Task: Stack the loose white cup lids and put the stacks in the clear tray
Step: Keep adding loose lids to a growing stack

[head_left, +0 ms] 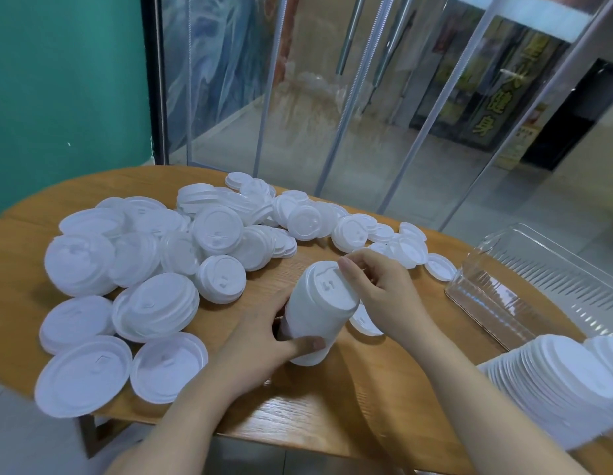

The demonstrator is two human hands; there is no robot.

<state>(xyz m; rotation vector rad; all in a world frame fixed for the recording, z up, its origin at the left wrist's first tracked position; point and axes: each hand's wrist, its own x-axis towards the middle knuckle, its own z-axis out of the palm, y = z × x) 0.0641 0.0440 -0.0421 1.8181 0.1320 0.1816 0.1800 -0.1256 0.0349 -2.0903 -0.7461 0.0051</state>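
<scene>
Two hands work over the middle of a wooden tabletop, holding a tall stack of white lids that leans with its top tilted toward the far edge. The left hand wraps its fingers and thumb round the lower part of the stack, thumb across the near side. The right hand has its fingers curled at the top rim of the stack, thumb tip on the uppermost lid, whose sip hole faces up. One single lid lies flat on the tabletop just under the right hand. Dozens of loose white lids cover the left half and the far edge, many overlapping, some already in short piles. Toward the right edge lies the clear tray, with ribbed walls. Another lid lies just beside its far end. At the near right corner, long stacks of lids lie on their sides; whether they rest inside the tray I cannot tell.
</scene>
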